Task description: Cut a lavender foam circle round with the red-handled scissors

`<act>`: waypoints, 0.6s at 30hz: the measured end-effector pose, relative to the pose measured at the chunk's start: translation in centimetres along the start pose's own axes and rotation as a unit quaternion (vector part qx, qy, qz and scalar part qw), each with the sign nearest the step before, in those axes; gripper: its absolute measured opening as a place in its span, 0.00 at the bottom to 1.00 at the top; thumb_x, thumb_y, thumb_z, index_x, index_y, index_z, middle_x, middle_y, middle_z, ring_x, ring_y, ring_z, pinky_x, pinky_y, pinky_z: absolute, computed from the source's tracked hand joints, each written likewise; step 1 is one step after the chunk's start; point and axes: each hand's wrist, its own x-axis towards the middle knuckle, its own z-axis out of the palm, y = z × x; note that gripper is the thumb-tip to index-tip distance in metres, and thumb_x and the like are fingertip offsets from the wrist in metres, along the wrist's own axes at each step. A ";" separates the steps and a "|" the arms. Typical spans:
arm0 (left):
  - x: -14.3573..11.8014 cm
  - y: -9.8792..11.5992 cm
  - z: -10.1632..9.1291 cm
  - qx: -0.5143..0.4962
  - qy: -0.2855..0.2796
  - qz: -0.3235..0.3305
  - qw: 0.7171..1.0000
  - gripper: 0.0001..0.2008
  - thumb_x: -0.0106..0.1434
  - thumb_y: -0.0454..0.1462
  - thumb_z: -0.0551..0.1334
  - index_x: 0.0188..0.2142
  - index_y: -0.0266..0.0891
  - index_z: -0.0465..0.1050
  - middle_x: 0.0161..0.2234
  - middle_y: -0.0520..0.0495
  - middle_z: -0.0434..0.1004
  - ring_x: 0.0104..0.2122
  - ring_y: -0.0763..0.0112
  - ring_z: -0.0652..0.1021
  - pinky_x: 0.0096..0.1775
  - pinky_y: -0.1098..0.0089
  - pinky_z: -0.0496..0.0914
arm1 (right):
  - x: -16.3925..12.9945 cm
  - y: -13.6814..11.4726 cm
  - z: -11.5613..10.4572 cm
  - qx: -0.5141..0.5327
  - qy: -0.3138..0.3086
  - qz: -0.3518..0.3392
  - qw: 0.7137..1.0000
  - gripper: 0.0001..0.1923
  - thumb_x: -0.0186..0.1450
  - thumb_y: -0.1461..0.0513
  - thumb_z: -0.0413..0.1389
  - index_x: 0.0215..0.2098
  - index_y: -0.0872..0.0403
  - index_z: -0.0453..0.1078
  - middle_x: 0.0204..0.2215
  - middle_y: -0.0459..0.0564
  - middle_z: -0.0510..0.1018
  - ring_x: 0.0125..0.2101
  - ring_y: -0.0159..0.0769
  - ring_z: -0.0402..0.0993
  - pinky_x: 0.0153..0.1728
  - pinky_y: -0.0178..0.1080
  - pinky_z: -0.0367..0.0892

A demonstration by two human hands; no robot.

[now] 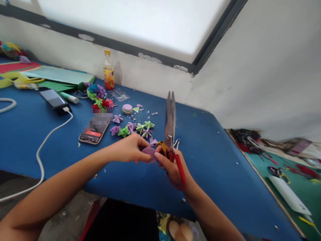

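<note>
The left hand pinches a thin round lilac paper disc above the blue tabletop, its fingers narrowed on one edge. The right hand holds metal-bladed scissors with red handles, blades pointing away, probably so its thumb and finger stay free to steady the disc's other edge. Pleated lilac and green paper pieces and a stack of round paper discs lie beyond, seemingly grouped for easy reach.
</note>
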 end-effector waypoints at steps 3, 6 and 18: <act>0.2 0.0 0.2 -0.018 0.055 0.021 0.998 0.09 0.52 0.40 0.63 0.23 0.34 0.72 0.17 0.56 0.63 0.18 0.80 0.65 0.21 0.78 0.60 | 0.0 0.6 0.1 0.073 0.030 0.004 0.997 0.13 0.58 0.53 0.57 0.29 0.53 0.62 0.16 0.38 0.63 0.15 0.24 0.56 0.16 0.30 0.53; 0.4 -0.1 0.4 -0.036 0.104 0.055 0.992 0.10 0.53 0.41 0.64 0.24 0.34 0.73 0.17 0.55 0.65 0.19 0.80 0.65 0.21 0.78 0.58 | -0.1 1.2 0.2 0.119 0.052 -0.002 0.991 0.13 0.58 0.53 0.57 0.30 0.53 0.61 0.16 0.37 0.63 0.15 0.24 0.55 0.16 0.31 0.53; -0.3 0.9 0.8 -0.069 0.360 0.163 0.916 0.10 0.50 0.41 0.65 0.18 0.37 0.74 0.14 0.51 0.70 0.16 0.77 0.68 0.19 0.76 0.63 | -0.8 1.3 0.7 0.026 -0.003 -0.078 0.997 0.37 0.56 0.32 0.40 0.39 0.53 0.62 0.29 0.47 0.65 0.23 0.30 0.58 0.25 0.36 0.59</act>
